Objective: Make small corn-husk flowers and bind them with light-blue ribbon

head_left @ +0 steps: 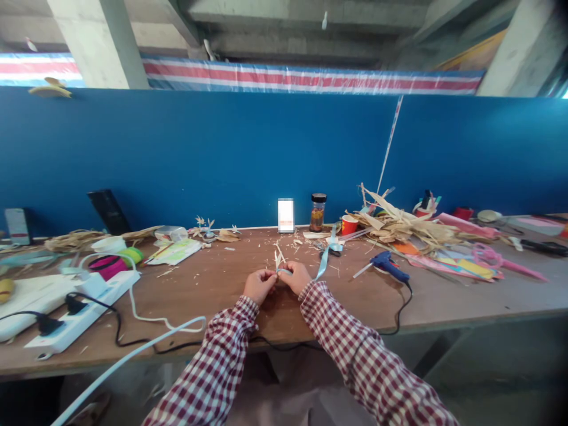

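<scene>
My left hand (261,287) is closed in a pinch over the middle of the table, at the base of a small flower shape of pale dried husk strips (278,258). Its pointed strips stick up between the hands. Beside it, my right hand (296,278) is also closed, its fingertips almost touching the left ones. A light blue ribbon (325,260) shows at the right fingers and comes out past the wrist, running up to the table behind. The fingers hide the flower's base and how the ribbon lies there.
A blue glue gun (388,264) with a black cord lies to the right, before a heap of dried husks (399,222). Pink scissors (506,260) are farther right. Behind stand a lit phone (286,215) and a jar (318,214). At left is a power strip (84,313) with cables.
</scene>
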Tool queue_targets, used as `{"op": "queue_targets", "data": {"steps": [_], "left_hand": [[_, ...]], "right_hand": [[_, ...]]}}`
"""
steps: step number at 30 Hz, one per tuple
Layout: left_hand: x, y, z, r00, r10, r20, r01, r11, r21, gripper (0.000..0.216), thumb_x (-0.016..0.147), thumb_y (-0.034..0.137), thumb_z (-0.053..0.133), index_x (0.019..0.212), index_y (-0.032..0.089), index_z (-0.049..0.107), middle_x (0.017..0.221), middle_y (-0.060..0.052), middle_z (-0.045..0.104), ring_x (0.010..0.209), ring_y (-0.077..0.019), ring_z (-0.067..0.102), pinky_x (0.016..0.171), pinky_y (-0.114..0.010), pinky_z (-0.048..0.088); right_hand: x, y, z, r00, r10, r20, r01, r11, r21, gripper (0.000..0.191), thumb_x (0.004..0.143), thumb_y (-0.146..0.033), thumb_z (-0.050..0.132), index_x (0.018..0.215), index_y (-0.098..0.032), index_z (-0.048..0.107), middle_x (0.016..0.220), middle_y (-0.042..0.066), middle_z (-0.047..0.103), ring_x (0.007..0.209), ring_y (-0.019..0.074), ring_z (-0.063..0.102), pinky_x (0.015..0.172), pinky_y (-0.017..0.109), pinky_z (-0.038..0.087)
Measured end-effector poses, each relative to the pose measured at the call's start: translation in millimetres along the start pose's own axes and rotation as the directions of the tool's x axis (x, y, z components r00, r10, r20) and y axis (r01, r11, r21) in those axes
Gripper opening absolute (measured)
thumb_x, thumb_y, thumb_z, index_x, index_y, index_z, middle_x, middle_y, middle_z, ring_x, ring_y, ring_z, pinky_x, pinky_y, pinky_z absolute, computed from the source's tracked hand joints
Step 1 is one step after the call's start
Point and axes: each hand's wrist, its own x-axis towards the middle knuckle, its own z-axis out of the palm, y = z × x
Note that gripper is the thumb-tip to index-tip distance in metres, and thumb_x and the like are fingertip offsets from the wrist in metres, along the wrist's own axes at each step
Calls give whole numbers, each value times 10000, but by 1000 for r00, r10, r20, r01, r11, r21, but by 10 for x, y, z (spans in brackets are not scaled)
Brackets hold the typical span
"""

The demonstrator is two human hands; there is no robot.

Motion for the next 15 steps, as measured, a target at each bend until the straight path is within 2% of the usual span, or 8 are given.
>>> {"op": "queue_targets", "data": {"steps": [6, 11, 15], "left_hand": [[-12, 18, 14, 1000, -12, 3, 12, 1000, 0, 181, 605, 257, 654, 696, 119, 581, 518, 29, 588, 375, -66, 493, 383, -178, 396], [-28, 34, 22, 1000, -10, 18, 10, 1000, 15, 297, 664, 265, 623, 916, 110, 596, 532, 12, 604, 409, -81, 533, 391, -174, 409], [-27, 16, 19, 1000, 4, 28, -5, 1000, 18, 282, 702, 308, 583, 905, 115, 610, 572, -3, 619, 429, -89, 550, 394, -179, 419]], "right_hand": [[-12, -28, -21, 1000, 2, 4, -2, 1000, -22, 195, 680, -274, 533, 740, -108, 614, 655, 20, 589, 591, 111, 491, 568, 213, 393], [-17, -50, -23, 1000, 19, 17, -18, 999, -41, 194, 684, -254, 522, 756, -102, 619, 645, 28, 594, 578, 113, 492, 552, 214, 394], [-14, -18, -7, 999, 16, 28, -14, 998, -59, 185, 673, -248, 526, 747, -108, 621, 646, 25, 596, 582, 113, 494, 552, 213, 393]]}}
